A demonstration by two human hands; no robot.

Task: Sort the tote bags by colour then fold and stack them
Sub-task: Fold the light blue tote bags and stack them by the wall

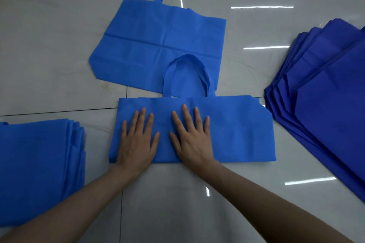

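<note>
Head view looks down on a pale tiled floor (49,55) with bags laid all around. At the centre, just toward 6 o'clock, a light blue folded bag (237,130) lies flat as a wide strip, its looped handle (186,69) pointing to 12 o'clock and lying over the lower edge of a second light blue bag (158,35). That second bag is spread open and flat at 12 o'clock, creased into quarters, with a small tab sticking out of its far edge.

Both hands press flat on the folded bag, side by side. The left hand (136,142) has its fingers straight and slightly spread, palm down, gripping nothing. The right hand (190,140) lies the same way, fingers straight and fanned, thumb out toward the left hand.

At 9 o'clock sits a stack of light blue bags (39,163), edges stepped. At 3 o'clock a fanned pile of darker blue bags (325,104) reaches the frame's edge.
</note>
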